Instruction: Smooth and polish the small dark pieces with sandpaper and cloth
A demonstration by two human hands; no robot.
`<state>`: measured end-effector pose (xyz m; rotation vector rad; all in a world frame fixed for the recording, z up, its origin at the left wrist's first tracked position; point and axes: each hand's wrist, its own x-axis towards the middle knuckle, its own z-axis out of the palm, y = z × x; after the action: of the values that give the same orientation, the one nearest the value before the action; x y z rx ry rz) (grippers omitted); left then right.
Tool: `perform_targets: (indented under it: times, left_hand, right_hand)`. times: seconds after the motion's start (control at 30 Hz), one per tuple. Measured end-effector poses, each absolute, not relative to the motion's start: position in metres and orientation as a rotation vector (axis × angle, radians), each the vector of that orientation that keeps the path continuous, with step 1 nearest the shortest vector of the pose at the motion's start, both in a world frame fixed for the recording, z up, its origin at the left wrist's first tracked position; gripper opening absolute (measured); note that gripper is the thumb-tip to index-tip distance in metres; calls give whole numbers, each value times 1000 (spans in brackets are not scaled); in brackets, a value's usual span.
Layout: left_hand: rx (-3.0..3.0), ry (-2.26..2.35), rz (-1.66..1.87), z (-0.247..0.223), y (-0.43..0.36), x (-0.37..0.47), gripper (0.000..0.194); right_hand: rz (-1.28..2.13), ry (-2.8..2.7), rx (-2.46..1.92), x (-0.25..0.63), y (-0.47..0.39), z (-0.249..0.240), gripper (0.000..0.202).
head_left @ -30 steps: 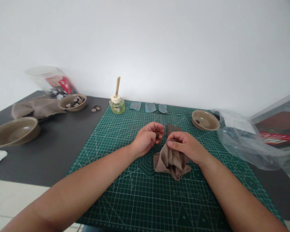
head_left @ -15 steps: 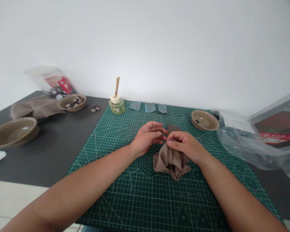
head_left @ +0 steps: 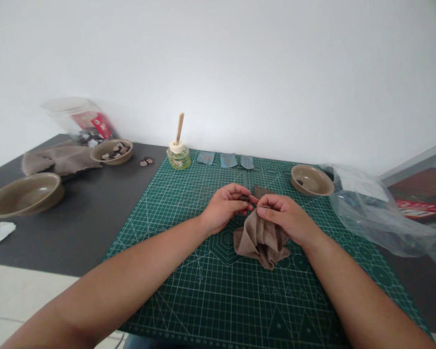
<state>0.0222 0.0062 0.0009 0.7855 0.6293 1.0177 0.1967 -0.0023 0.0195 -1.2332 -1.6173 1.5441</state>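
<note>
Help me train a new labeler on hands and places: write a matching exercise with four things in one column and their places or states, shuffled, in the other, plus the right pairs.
Things:
1. Right hand
2. Left hand
3. Glass bottle
4. Blue pieces

Places or states:
A. At the far left corner of the green mat
B. Pinching the crumpled brown cloth
C. In a row near the wall
D. Holding a small dark piece

Pairs: 1-B, 2-D, 3-A, 4-C

left hand [head_left: 225, 207], left forearm [head_left: 131, 269] bare | right hand [head_left: 288, 217], right forearm [head_left: 352, 281] bare | bluish clothing [head_left: 141, 342]
</note>
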Motion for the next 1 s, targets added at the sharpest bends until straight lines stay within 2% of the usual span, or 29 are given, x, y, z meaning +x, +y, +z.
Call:
perform_targets:
  times: [0.33, 0.63, 0.8, 1.0]
  left_hand:
    - [779, 617, 1019, -2, 6, 23, 16]
    - [808, 648, 1005, -4, 7, 22, 18]
    - [829, 701, 986, -2, 5, 22, 27]
    - [930, 681, 1004, -6, 6, 22, 22]
  right_hand:
    - [1592, -1540, -1215, 197, -3, 17, 30]
    - [1560, -1518, -1195, 197, -2, 16, 28]
    - [1479, -1593, -1223, 195, -2, 18, 29]
    - [1427, -1628, -1272, 192, -3, 21, 30]
